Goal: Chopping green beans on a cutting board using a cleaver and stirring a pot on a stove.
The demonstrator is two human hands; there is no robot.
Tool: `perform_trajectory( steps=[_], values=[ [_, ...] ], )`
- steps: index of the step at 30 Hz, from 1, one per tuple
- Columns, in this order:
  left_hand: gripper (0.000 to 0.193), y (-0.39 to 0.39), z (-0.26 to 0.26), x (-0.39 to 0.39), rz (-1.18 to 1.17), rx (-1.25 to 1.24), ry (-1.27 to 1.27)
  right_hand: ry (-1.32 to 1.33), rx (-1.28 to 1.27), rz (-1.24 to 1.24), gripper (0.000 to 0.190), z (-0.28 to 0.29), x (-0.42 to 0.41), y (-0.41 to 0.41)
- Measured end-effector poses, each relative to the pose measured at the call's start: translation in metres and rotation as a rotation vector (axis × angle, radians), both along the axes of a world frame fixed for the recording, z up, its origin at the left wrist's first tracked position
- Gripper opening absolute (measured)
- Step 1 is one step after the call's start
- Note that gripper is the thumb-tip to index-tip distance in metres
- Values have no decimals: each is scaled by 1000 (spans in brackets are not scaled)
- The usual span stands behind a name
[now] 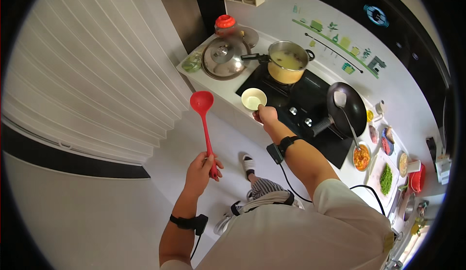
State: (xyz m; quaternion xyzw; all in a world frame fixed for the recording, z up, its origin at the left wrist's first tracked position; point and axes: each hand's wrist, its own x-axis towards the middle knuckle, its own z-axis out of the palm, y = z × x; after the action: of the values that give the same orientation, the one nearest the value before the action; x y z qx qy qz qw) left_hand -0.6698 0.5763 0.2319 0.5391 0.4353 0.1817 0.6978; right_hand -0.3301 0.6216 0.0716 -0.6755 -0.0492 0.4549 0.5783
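Observation:
My left hand grips the lower handle of a red ladle, its bowl pointing away from me over the floor. My right hand pinches the near rim of a small cream bowl at the front edge of the hob; whether the bowl rests on the surface I cannot tell. Pale yellow liquid with darker bits fills part of a pressure cooker pot on the back left burner. Its long black handle points left. To the right, a black wok holds a metal spatula.
Left of the glass hob lie a large steel lid, a bagged green vegetable and a red-lidded jar. Along the right counter stand a plate of orange-red food and a white board with chopped greens. A black range hood overhangs.

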Motion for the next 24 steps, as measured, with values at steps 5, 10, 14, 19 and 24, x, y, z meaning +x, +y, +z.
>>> perform_trajectory(
  steps=[5, 10, 14, 19, 24],
  values=[
    [30, 83, -11, -3, 11, -34, 60, -8, 5, -60, 24, -42, 10, 96],
    [29, 164, -5, -2, 8, -6, 88, -27, -74, -54, 24, -60, 9, 148],
    [30, 233, -8, 3, -35, 24, 73, -8, -103, 9, 24, -72, 3, 177],
    [30, 315, -16, 13, -147, 20, 39, 23, -137, -9, 25, -68, -19, 205],
    [30, 389, -18, 12, -289, 10, 21, 31, -141, -184, 26, -79, -36, 236]
  ],
)
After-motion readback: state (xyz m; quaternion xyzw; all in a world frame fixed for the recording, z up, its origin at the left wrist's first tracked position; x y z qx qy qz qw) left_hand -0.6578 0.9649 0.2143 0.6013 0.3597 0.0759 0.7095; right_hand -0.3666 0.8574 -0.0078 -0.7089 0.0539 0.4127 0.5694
